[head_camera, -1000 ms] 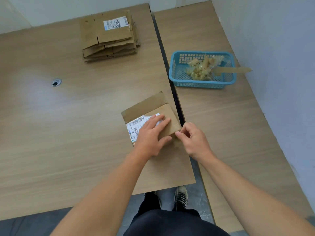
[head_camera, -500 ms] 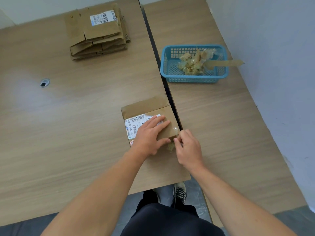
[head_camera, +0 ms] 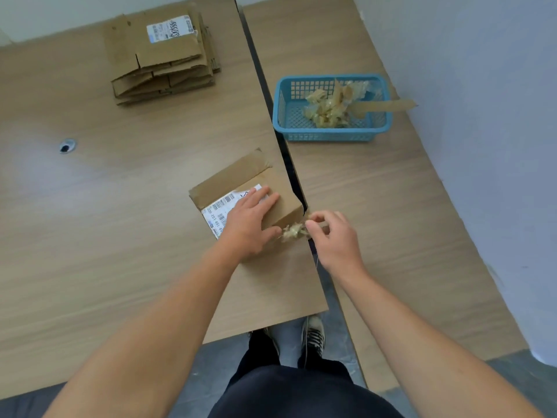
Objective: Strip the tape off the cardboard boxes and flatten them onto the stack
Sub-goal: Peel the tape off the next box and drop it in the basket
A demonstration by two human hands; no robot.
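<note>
A small cardboard box [head_camera: 238, 179] with a white shipping label lies near the right edge of the left table. My left hand [head_camera: 250, 221] presses flat on its top, fingers straight over the label. My right hand [head_camera: 334, 236] is just off the box's right corner and pinches a crumpled strip of clear tape [head_camera: 292, 231] that is stretched away from that corner. A stack of flattened boxes [head_camera: 162, 55] lies at the far side of the same table.
A blue plastic basket [head_camera: 331, 132] holding crumpled tape and a long brown strip sits on the right table. A dark gap [head_camera: 265, 95] separates the two tables. A wall runs along the right. A cable hole [head_camera: 67, 146] is at left.
My right hand has pulled away to the right from the box's corner, and a crumpled length of tape has come off with it. My left hand stays pressed on the box.
</note>
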